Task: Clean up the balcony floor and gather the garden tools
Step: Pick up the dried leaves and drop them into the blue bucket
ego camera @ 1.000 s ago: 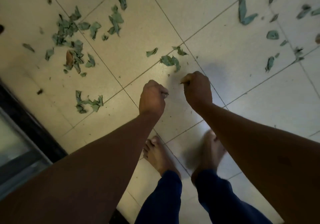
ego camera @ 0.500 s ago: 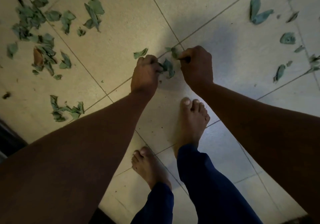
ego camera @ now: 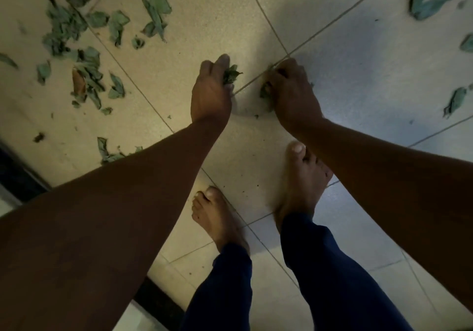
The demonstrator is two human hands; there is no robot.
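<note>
Dry green leaves lie scattered over the pale tiled balcony floor point(ego camera: 210, 18). My left hand point(ego camera: 211, 93) is low over the floor and grips a small bunch of green leaves point(ego camera: 231, 75) that sticks out past its fingers. Just to the right, my right hand point(ego camera: 291, 95) is curled around more green leaves point(ego camera: 265, 93) where the tile joints cross. A dense scatter of leaves point(ego camera: 84, 49) with one brown leaf point(ego camera: 78, 82) lies to the left of my left hand. No garden tool is in view.
My bare feet point(ego camera: 217, 218) stand just behind my hands, legs in dark blue trousers point(ego camera: 332, 274). A dark door threshold point(ego camera: 18, 174) runs along the left edge. More leaves lie at the far right point(ego camera: 427, 0) and right edge point(ego camera: 454, 100).
Both hands have come down onto the leaves by the tile joint and closed on them. The view has shifted forward and my right foot has stepped up behind the right hand.
</note>
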